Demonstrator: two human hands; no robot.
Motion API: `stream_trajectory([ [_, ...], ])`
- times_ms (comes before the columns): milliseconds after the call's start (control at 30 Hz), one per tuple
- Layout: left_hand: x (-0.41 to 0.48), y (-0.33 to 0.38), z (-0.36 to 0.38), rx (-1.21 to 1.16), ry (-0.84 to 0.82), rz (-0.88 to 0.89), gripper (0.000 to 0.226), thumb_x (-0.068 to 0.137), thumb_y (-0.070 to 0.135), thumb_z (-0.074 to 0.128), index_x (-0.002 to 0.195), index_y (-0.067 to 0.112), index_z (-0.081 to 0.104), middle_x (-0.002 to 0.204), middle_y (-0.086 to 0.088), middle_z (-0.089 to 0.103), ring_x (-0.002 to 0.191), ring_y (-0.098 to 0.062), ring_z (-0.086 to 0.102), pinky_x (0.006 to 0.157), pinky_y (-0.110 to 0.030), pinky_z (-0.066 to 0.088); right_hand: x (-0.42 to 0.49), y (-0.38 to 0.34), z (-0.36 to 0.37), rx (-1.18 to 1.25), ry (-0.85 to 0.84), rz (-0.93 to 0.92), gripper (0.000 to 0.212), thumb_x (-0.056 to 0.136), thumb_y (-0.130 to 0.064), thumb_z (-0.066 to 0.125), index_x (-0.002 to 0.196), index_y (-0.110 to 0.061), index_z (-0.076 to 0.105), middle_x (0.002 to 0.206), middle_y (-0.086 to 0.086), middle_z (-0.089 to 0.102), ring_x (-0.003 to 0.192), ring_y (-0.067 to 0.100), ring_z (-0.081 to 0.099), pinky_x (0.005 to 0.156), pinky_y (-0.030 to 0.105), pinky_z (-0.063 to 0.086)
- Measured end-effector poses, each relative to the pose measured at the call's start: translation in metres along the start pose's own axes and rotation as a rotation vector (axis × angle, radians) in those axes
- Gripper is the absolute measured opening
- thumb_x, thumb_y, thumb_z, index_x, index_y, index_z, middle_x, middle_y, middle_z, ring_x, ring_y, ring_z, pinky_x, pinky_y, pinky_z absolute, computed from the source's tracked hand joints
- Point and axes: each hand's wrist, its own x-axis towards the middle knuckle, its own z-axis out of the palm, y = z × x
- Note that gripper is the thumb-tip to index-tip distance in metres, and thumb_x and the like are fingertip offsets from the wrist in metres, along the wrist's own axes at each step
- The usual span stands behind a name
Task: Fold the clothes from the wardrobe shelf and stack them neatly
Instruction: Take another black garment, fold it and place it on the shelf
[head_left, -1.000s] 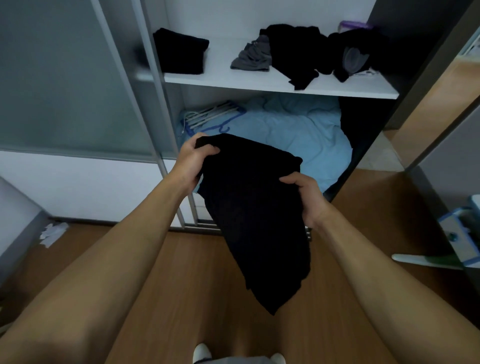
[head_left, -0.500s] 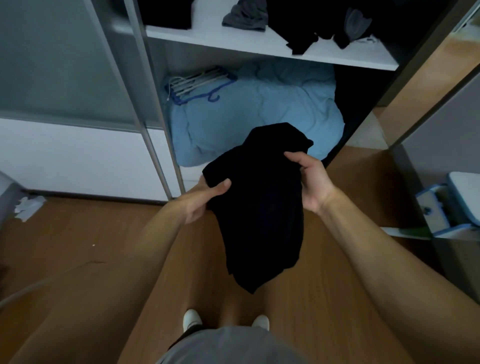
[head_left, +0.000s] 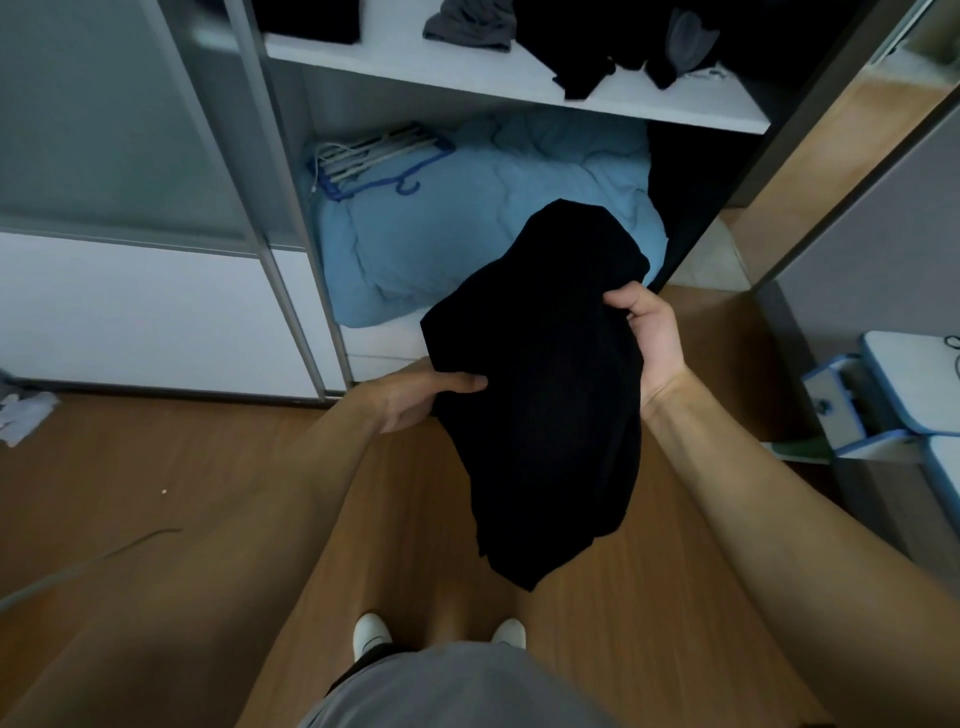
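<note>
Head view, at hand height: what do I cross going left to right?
white scrap on the floor → left hand → black garment → right hand → open drawer

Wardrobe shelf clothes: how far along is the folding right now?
Done: one dark piece at the left end of the shelf looks folded. In hand: the left hand and right hand grip a black garment, bunched and hanging over the floor, not yet a neat fold. Left: a grey garment and a black heap lie loose on the shelf; no stack of several pieces shows.
</note>
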Motion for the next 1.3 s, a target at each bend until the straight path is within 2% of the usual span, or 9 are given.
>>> stream_trajectory([
  [233, 0.008, 0.027, 0.027, -0.189, 0.194, 0.19, 0.025, 0.072, -0.004, 0.054, 0.087, 0.01, 0.068, 0.079, -0.006, 0.069, 0.072, -0.019, 0.068, 0.062, -0.029, 0.056, 0.001, -0.016, -0.014, -0.084, 0.112, -0.028, 0.042, 0.092, -0.033, 0.058, 0.125, -0.008, 0.066, 0.123, 0.014, 0.07, 0.108, 0.029, 0.07, 0.084, 0.039, 0.058],
  [400, 0.01, 0.048, 0.038, -0.377, 0.262, 0.199, 0.027, 0.07, -0.011, 0.045, 0.067, 0.009, 0.063, 0.067, -0.005, 0.065, 0.061, -0.019, 0.067, 0.057, -0.031, 0.056, 0.003, -0.02, -0.036, -0.136, 0.133, -0.016, 0.053, 0.089, -0.055, 0.064, 0.125, -0.017, 0.067, 0.126, 0.009, 0.069, 0.113, 0.026, 0.068, 0.089, 0.039, 0.054],
  [533, 0.007, 0.062, 0.041, -0.446, 0.326, 0.2, 0.036, 0.072, -0.01, 0.043, 0.053, 0.014, 0.062, 0.061, -0.002, 0.062, 0.055, -0.017, 0.064, 0.054, -0.029, 0.055, 0.0, 0.001, -0.041, -0.321, 0.079, -0.026, 0.057, 0.081, -0.048, 0.076, 0.129, -0.021, 0.064, 0.127, 0.002, 0.069, 0.118, 0.018, 0.065, 0.091, 0.031, 0.053],
  [700, -0.001, 0.073, 0.034, -0.566, 0.399, 0.19, 0.021, 0.078, -0.006, 0.042, 0.08, 0.008, 0.057, 0.067, -0.006, 0.061, 0.054, -0.019, 0.064, 0.052, -0.03, 0.056, -0.002, 0.033, -0.039, -0.502, 0.02, -0.057, 0.038, 0.085, -0.034, 0.067, 0.119, -0.017, 0.066, 0.118, 0.003, 0.073, 0.11, 0.015, 0.068, 0.084, 0.021, 0.056],
  [867, -0.009, 0.072, 0.02, -0.621, 0.479, 0.162, 0.024, 0.084, -0.005, 0.039, 0.095, 0.003, 0.058, 0.08, -0.011, 0.065, 0.061, -0.023, 0.069, 0.056, -0.032, 0.058, 0.001, 0.05, -0.025, -0.761, -0.021, -0.123, 0.057, 0.08, -0.032, 0.073, 0.133, -0.019, 0.055, 0.128, 0.001, 0.067, 0.117, 0.013, 0.064, 0.103, 0.028, 0.049],
  [933, -0.012, 0.071, 0.015, -0.601, 0.491, 0.155, 0.023, 0.084, -0.005, 0.039, 0.093, 0.003, 0.059, 0.078, -0.01, 0.066, 0.061, -0.022, 0.069, 0.056, -0.032, 0.058, 0.007, 0.06, -0.017, -0.869, 0.047, -0.19, 0.049, 0.086, -0.025, 0.075, 0.132, -0.016, 0.06, 0.123, 0.001, 0.07, 0.114, 0.013, 0.066, 0.101, 0.029, 0.051],
  [1033, -0.019, 0.071, 0.007, -0.506, 0.49, 0.141, 0.02, 0.084, -0.003, 0.042, 0.09, 0.005, 0.06, 0.074, -0.008, 0.066, 0.06, -0.022, 0.068, 0.056, -0.031, 0.059, 0.012, 0.07, -0.007, -0.633, 0.286, -0.237, 0.033, 0.095, -0.025, 0.067, 0.125, -0.011, 0.065, 0.113, 0.006, 0.074, 0.106, 0.02, 0.07, 0.098, 0.035, 0.055],
  [1167, -0.03, 0.063, -0.018, -0.306, 0.46, 0.122, 0.02, 0.095, 0.022, 0.054, 0.106, 0.011, 0.066, 0.084, -0.005, 0.075, 0.073, -0.018, 0.073, 0.06, -0.027, 0.058, 0.021, 0.07, 0.007, -0.358, 0.261, -0.188, 0.029, 0.097, -0.018, 0.063, 0.124, -0.007, 0.065, 0.114, 0.01, 0.074, 0.105, 0.023, 0.071, 0.093, 0.034, 0.057],
  [1300, -0.034, 0.04, -0.046, -0.058, 0.424, 0.086, 0.048, 0.089, 0.057, 0.061, 0.126, 0.026, 0.063, 0.115, 0.008, 0.074, 0.109, -0.011, 0.068, 0.095, -0.03, 0.05, 0.031, 0.071, 0.023, -0.344, 0.259, -0.195, 0.03, 0.097, -0.013, 0.062, 0.125, -0.003, 0.063, 0.118, 0.015, 0.071, 0.109, 0.029, 0.069, 0.097, 0.039, 0.055],
])
